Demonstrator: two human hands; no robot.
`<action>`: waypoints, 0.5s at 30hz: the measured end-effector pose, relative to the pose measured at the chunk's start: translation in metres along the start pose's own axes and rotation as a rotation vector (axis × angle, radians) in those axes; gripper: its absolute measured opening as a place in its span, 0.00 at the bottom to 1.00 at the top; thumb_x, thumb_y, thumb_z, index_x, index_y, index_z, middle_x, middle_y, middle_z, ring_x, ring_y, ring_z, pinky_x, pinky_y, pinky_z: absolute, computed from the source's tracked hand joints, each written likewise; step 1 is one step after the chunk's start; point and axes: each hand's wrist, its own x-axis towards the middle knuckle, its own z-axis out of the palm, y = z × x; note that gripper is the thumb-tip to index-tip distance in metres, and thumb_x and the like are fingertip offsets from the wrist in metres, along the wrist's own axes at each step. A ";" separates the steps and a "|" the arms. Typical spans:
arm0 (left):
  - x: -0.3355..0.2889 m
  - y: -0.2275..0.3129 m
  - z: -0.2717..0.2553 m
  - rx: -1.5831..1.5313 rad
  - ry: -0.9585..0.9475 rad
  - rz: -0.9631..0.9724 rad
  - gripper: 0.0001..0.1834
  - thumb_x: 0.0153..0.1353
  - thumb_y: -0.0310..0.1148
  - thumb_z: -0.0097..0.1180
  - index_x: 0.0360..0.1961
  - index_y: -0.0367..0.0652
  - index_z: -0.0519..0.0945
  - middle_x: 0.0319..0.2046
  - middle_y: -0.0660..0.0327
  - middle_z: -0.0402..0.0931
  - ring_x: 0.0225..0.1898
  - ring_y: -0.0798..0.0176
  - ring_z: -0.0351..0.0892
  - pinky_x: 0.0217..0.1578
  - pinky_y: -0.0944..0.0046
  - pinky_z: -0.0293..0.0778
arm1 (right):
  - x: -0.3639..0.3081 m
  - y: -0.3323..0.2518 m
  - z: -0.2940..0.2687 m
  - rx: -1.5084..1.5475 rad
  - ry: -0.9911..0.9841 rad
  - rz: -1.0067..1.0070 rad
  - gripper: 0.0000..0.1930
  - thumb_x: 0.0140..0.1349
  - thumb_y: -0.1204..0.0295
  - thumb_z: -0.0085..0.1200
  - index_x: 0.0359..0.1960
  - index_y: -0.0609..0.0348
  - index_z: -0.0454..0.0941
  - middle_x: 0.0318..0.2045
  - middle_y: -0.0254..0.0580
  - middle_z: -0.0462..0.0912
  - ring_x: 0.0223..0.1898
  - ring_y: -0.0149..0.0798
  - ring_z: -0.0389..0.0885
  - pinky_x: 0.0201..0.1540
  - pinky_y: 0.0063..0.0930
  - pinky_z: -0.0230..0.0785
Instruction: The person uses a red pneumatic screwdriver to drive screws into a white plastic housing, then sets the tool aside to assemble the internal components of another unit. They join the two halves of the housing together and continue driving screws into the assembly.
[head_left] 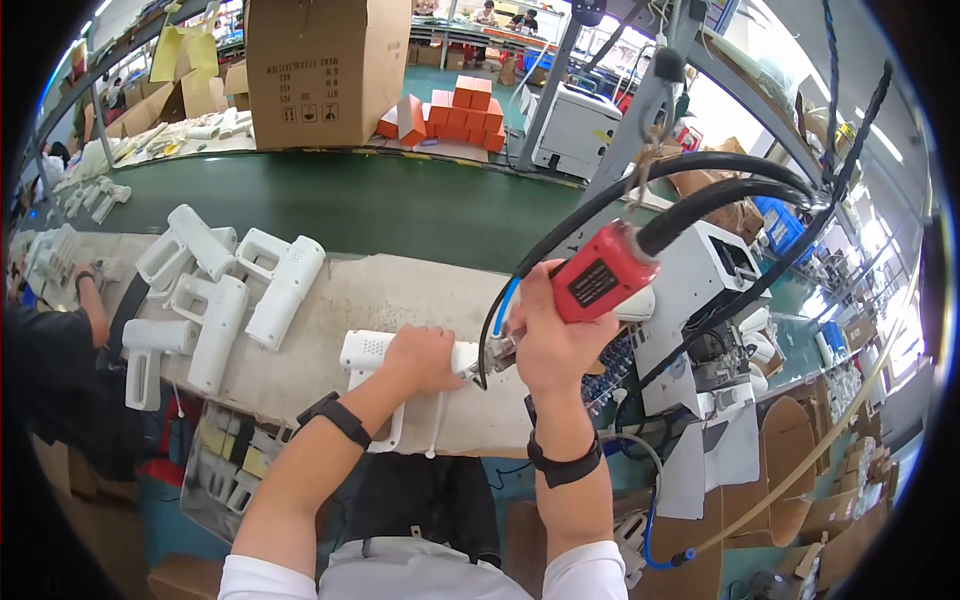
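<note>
My left hand (425, 357) is closed over a white gun-shaped plastic housing (372, 350) lying on the worktable, its looped handle toward me. In my right hand (555, 345) is a red power screwdriver (603, 270), tilted, fingers wrapped round its body. The metal tip (488, 362) of the screwdriver is close to the right end of the housing, beside my left hand; whether they touch I cannot tell. Thick black hoses and a thin blue tube run to the tool. A thin white cord (437, 425) hangs from the housing over the table's front edge.
Several similar white housings (285, 290) lie at the table's left. Beyond runs a green conveyor belt (350, 195), with a large carton (325, 80) and orange boxes (470, 110) behind. A white machine (690, 300) stands at the right. A co-worker's arm (95, 310) is at far left.
</note>
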 end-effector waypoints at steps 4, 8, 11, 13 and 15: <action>0.000 -0.003 0.003 -0.020 0.005 0.022 0.35 0.43 0.60 0.64 0.43 0.41 0.77 0.41 0.55 0.80 0.46 0.55 0.79 0.48 0.57 0.70 | -0.007 0.015 0.004 0.004 -0.005 0.009 0.04 0.61 0.78 0.57 0.31 0.65 0.75 0.16 0.34 0.75 0.14 0.25 0.71 0.16 0.18 0.61; 0.000 -0.011 0.009 -0.056 0.041 0.047 0.42 0.37 0.63 0.67 0.45 0.40 0.76 0.41 0.55 0.79 0.47 0.54 0.78 0.49 0.55 0.70 | -0.018 0.055 0.007 -0.141 -0.015 0.006 0.06 0.61 0.75 0.58 0.29 0.63 0.75 0.16 0.31 0.75 0.14 0.23 0.70 0.17 0.18 0.60; -0.011 -0.030 0.009 0.069 0.222 0.164 0.48 0.28 0.63 0.72 0.47 0.38 0.74 0.42 0.53 0.79 0.48 0.51 0.77 0.51 0.54 0.69 | -0.020 0.061 0.008 -0.088 -0.070 0.073 0.07 0.61 0.74 0.59 0.27 0.62 0.76 0.16 0.29 0.75 0.15 0.22 0.71 0.18 0.17 0.61; -0.021 -0.062 0.001 0.020 0.308 0.217 0.51 0.23 0.62 0.74 0.47 0.38 0.74 0.42 0.52 0.78 0.49 0.49 0.76 0.53 0.52 0.69 | -0.020 0.058 0.012 -0.098 -0.080 0.050 0.07 0.61 0.74 0.59 0.28 0.63 0.76 0.16 0.29 0.74 0.15 0.22 0.71 0.18 0.17 0.60; -0.028 -0.079 -0.009 0.024 0.112 0.102 0.50 0.24 0.61 0.75 0.48 0.40 0.75 0.43 0.52 0.78 0.49 0.48 0.77 0.51 0.52 0.71 | -0.017 0.056 0.013 -0.119 -0.078 0.026 0.07 0.61 0.74 0.59 0.29 0.63 0.76 0.16 0.30 0.74 0.15 0.22 0.71 0.18 0.17 0.60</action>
